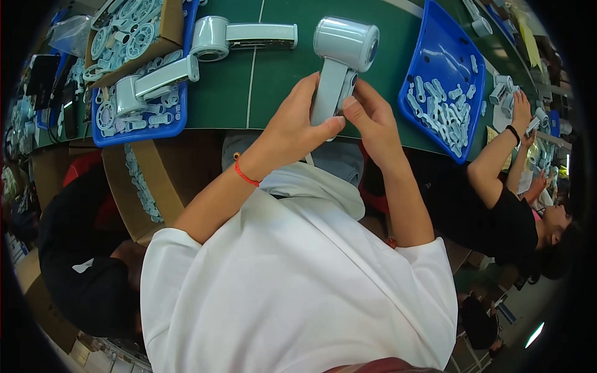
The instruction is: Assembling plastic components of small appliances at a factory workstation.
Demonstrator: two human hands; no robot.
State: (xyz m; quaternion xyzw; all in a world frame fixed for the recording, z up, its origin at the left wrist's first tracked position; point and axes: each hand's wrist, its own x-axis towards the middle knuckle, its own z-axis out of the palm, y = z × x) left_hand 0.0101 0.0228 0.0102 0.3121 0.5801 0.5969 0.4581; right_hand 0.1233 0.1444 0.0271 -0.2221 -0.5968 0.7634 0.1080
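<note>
A pale blue-grey, glossy housing shaped like a hair dryer (pixel 333 81), with a cylindrical head on a flat handle, is held upright over the table's near edge. My left hand (pixel 298 121) wraps the lower handle, its thumb across the front. From the other side my right hand (pixel 376 127) grips the handle, thumb and fingers against its open side edge; some fingertips are hidden. A similar housing (pixel 211 38) lies on the green table at left. Another housing (pixel 129 96) rests on the left blue tray (pixel 144 135).
A cardboard box (pixel 168 31) of ring-shaped parts stands over the left tray. At right, a blue tray (pixel 435 31) holds many small pale parts. Another open carton (pixel 118 180) sits below the table edge. A co-worker's hand (pixel 521 112) works at far right; a dark-clothed person is at left.
</note>
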